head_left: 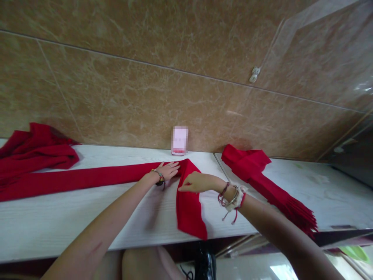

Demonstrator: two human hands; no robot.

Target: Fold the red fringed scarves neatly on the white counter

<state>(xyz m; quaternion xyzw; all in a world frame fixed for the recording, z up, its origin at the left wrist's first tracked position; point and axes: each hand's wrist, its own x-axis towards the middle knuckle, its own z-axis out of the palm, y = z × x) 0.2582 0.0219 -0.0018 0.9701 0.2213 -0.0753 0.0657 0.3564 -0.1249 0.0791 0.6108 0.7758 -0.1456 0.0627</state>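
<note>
Have the left hand (pixel 169 170) laid open, palm down and fingers spread, on a long, flat strip of bright red fabric (pixel 96 179), just beside a fold in it. Have the right hand (pixel 192 182) over the turned part of the same strip, with one digit pointing left. Cannot tell whether gripping cloth with that right hand or merely resting on it.

Can see the strip lying on a white, wood-grained tabletop (pixel 131 221) — running in from the left side of the view, then bending at the fold and coming down to the front edge. Can make out fringe on it near the left side.

Find a loose, crumpled heap of dark red cloth (pixel 37 151) at the far left, near the wall. See to the right a folded red scarf with a fringed end (pixel 268 186), lying slantwise from near the wall to the front edge, well apart from the strip.

Notice a small, pale pink rectangular object (pixel 180 140) — blurred into blocks — upright by the brown marbled tile wall (pixel 131 101), behind the fold. Note also a small white fitting (pixel 254 74) higher on that wall, cord bracelets (pixel 159 178) on the left wrist and several more on the right. Glimpse a glossy black shoe (pixel 205 266) below the tabletop and a light green plastic item (pixel 356 252) at lower right.
</note>
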